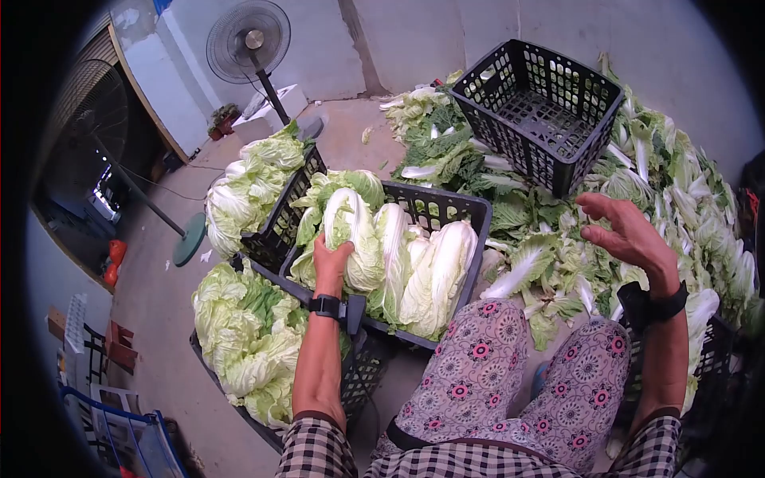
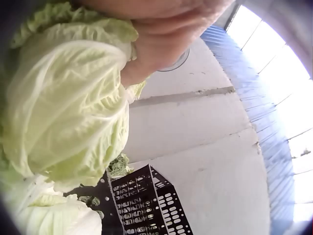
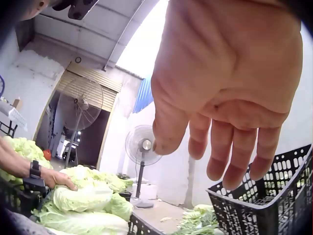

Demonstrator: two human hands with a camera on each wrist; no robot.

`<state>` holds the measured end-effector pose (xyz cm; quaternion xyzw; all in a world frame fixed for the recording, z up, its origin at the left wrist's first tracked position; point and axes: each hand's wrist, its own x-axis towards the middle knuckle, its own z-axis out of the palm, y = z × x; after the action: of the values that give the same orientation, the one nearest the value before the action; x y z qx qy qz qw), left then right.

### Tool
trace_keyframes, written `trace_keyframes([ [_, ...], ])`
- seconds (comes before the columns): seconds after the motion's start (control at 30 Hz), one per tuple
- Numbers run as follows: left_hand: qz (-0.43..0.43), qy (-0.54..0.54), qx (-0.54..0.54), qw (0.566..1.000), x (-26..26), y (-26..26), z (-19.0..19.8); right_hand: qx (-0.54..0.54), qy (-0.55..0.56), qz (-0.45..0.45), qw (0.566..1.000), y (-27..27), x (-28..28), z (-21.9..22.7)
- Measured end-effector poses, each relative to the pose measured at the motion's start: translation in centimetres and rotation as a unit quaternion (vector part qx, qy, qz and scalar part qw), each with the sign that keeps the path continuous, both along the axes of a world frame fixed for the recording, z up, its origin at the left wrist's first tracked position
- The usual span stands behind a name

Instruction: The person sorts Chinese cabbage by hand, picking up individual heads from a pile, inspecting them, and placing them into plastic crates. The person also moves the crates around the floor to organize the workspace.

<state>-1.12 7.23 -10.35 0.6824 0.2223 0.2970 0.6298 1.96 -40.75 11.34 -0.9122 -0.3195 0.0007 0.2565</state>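
Note:
My left hand [image 1: 330, 263] grips the near end of a napa cabbage [image 1: 351, 227], thumb on its near side; most of the fingers are hidden. This pale green head lies on top of others in a black plastic crate [image 1: 488, 231]. Close up in the left wrist view, the cabbage's veined leaves [image 2: 73, 103] fill the left side, under the left hand [image 2: 161, 36]. Beside it in the crate lie more white-stemmed cabbages [image 1: 442, 275]. My right hand [image 1: 625, 229] is raised over the leaf pile, holding nothing. Its fingers [image 3: 230, 152] hang loosely apart in the right wrist view.
An empty black crate [image 1: 550, 159] stands on a heap of loose cabbage leaves [image 1: 677, 215] by the wall. Full crates of cabbages [image 1: 247, 342] flank the left side. Two standing fans [image 1: 253, 40] stand behind. My knees [image 1: 486, 342] are close to the crate.

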Motion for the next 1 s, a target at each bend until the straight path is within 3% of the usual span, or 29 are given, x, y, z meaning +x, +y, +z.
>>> trace_keyframes([
  [0.17, 0.066, -0.098, 0.071, 0.99, -5.1, -4.7, 3.4, 0.08, 0.041, 0.041, 0.995, 3.3, 0.1, 0.0],
  [0.3, 0.023, -0.163, 0.104, 0.981, -8.0, -8.2, 6.2, 0.128, 0.054, 0.068, 0.988, 6.2, 0.2, -0.2],
  [0.37, 0.003, -0.172, 0.184, 0.968, -8.5, -10.4, 7.3, 0.145, 0.075, 0.079, 0.984, 7.9, 0.0, -0.4],
  [0.47, -0.059, -0.188, 0.287, 0.937, -8.0, -14.8, 8.1, 0.223, 0.226, 0.158, 0.935, 10.0, -0.2, -1.7],
  [0.5, -0.094, -0.166, 0.33, 0.924, -7.7, -15.7, 7.5, 0.338, 0.264, 0.266, 0.863, 11.6, -0.2, -2.7],
  [0.57, -0.087, -0.251, 0.494, 0.828, -6.3, -18.3, 8.4, 0.376, 0.276, 0.193, 0.863, 10.1, -0.3, -2.5],
  [0.67, -0.105, -0.241, 0.534, 0.804, -5.6, -20.3, 9.5, 0.416, 0.31, 0.15, 0.842, 7.3, 0.6, -3.1],
  [0.77, -0.203, -0.221, 0.417, 0.858, -5.2, -21.4, 8.6, 0.429, 0.286, 0.13, 0.847, 6.3, 0.7, -3.0],
  [0.97, -0.203, -0.159, 0.467, 0.846, -6.3, -21.7, 11.3, 0.441, 0.257, 0.093, 0.855, 5.4, 0.9, -2.7],
  [1.0, -0.212, -0.137, 0.478, 0.841, -6.5, -21.4, 11.7, 0.42, 0.207, 0.094, 0.878, 5.4, 1.1, -3.0],
])
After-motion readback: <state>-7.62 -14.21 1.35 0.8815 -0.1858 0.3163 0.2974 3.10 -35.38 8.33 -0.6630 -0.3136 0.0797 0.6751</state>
